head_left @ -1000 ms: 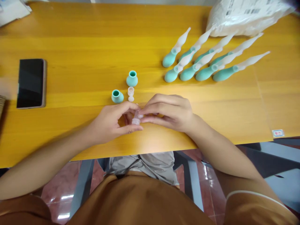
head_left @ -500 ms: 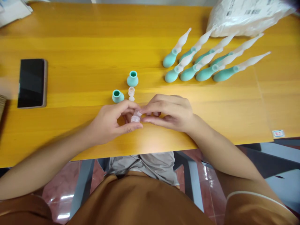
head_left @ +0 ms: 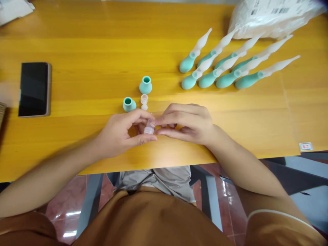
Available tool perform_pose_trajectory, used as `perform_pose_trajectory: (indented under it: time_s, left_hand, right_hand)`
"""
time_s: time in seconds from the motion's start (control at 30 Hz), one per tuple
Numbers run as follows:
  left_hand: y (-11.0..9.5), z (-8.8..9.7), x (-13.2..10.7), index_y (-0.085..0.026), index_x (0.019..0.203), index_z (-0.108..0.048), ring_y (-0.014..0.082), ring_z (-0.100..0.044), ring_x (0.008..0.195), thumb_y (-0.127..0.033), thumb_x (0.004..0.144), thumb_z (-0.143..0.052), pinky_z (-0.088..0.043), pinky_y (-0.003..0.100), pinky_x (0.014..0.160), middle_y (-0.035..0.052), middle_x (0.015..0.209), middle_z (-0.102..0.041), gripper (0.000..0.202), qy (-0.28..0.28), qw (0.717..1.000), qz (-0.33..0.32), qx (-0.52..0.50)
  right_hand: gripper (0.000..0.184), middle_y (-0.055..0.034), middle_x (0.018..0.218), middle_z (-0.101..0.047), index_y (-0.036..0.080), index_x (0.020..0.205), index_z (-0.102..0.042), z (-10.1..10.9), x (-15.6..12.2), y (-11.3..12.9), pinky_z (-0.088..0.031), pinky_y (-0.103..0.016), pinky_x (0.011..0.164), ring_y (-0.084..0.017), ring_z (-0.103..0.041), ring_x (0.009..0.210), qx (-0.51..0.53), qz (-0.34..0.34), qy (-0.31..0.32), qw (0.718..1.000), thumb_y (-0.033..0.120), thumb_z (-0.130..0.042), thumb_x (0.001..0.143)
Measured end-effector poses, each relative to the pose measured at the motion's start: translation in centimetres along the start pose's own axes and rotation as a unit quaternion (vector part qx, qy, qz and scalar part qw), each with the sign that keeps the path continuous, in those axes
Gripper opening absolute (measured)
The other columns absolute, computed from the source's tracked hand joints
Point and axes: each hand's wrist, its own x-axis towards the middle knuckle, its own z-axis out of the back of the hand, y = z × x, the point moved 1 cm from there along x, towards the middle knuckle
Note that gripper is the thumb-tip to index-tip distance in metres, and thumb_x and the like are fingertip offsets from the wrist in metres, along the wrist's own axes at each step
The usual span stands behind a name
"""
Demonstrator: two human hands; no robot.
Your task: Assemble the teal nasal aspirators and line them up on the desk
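Observation:
My left hand (head_left: 123, 131) is closed around a small clear plastic fitting (head_left: 149, 129), held between thumb and fingers just above the table's near side. The fingertips of my right hand (head_left: 187, 122) meet the upper end of that fitting, with the thumb close beside it. Whatever lies under the curled right fingers is mostly hidden. Just beyond my left hand stand two open-mouthed teal rubber bulbs, a nearer bulb (head_left: 129, 104) and a farther bulb (head_left: 146, 85). Another small clear fitting (head_left: 144, 101) sits beside them.
At the right, several teal bulbs with long translucent nozzles (head_left: 222, 72) stand in two rows. Behind them lies a plastic-wrapped package (head_left: 271, 20). A dark-screened phone (head_left: 34, 89) rests on the left of the wooden table (head_left: 102, 51). A small label (head_left: 305, 146) is near the right front edge.
Both hands stay almost in place around the clear fitting, with the right fingers shifting slightly at its upper end. The whole view has moved a little.

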Motion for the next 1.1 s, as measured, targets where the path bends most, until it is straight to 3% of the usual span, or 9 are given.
perform_pose_trajectory:
  time_s: [0.23,0.43,0.83,1.0,1.1]
  left_hand:
    - [0.00,0.07,0.00,-0.026,0.130,-0.080,0.0215,-0.091,0.097,-0.064,0.107,-0.093,-0.072,0.033,0.094,0.0029,0.114,-0.093,0.047,-0.010,1.000,0.006,-0.016]
    - [-0.26,0.01,0.00,-0.027,0.129,-0.080,0.0230,-0.092,0.102,-0.060,0.107,-0.095,-0.074,0.035,0.098,0.0031,0.117,-0.094,0.043,-0.004,0.999,0.022,-0.024]
    - [-0.38,-0.07,0.11,-0.027,0.126,-0.080,0.0243,-0.091,0.101,-0.070,0.104,-0.094,-0.075,0.038,0.099,0.0038,0.114,-0.094,0.051,-0.007,0.999,0.035,-0.028]
    - [-0.25,0.02,0.08,-0.027,0.128,-0.076,0.0210,-0.089,0.095,-0.056,0.107,-0.094,-0.073,0.034,0.093,0.0027,0.113,-0.091,0.041,-0.012,0.999,0.004,-0.036]
    - [0.17,-0.14,0.03,-0.026,0.127,-0.073,0.0200,-0.085,0.092,-0.049,0.109,-0.091,-0.071,0.035,0.089,0.0029,0.111,-0.087,0.035,-0.032,0.999,-0.028,-0.032]
  right_hand:
    - [0.036,0.0036,0.098,-0.078,0.022,0.152,-0.077,-0.41,-0.43,-0.30,-0.060,-0.021,0.071,-0.009,-0.069,0.072,0.042,-0.037,-0.008,0.998,0.038,-0.083,0.121]
    - [0.018,0.0022,0.097,-0.077,0.023,0.134,-0.082,-0.36,-0.19,-0.16,-0.058,-0.022,0.071,-0.010,-0.068,0.073,0.032,-0.035,0.009,0.999,0.033,-0.085,0.119]
    - [0.018,0.0018,0.094,-0.074,0.026,0.136,-0.084,-0.46,-0.33,-0.07,-0.059,-0.022,0.067,-0.011,-0.070,0.073,0.023,-0.024,0.001,0.999,0.034,-0.084,0.120]
    - [0.026,0.0045,0.091,-0.076,0.025,0.141,-0.079,-0.52,-0.69,-0.45,-0.059,-0.021,0.066,-0.010,-0.067,0.067,0.024,-0.046,-0.020,0.998,0.035,-0.086,0.119]
    - [0.014,0.0044,0.090,-0.076,0.024,0.133,-0.078,-0.37,-0.67,-0.69,-0.058,-0.022,0.069,-0.010,-0.067,0.067,0.005,-0.065,-0.031,0.997,0.024,-0.079,0.120]
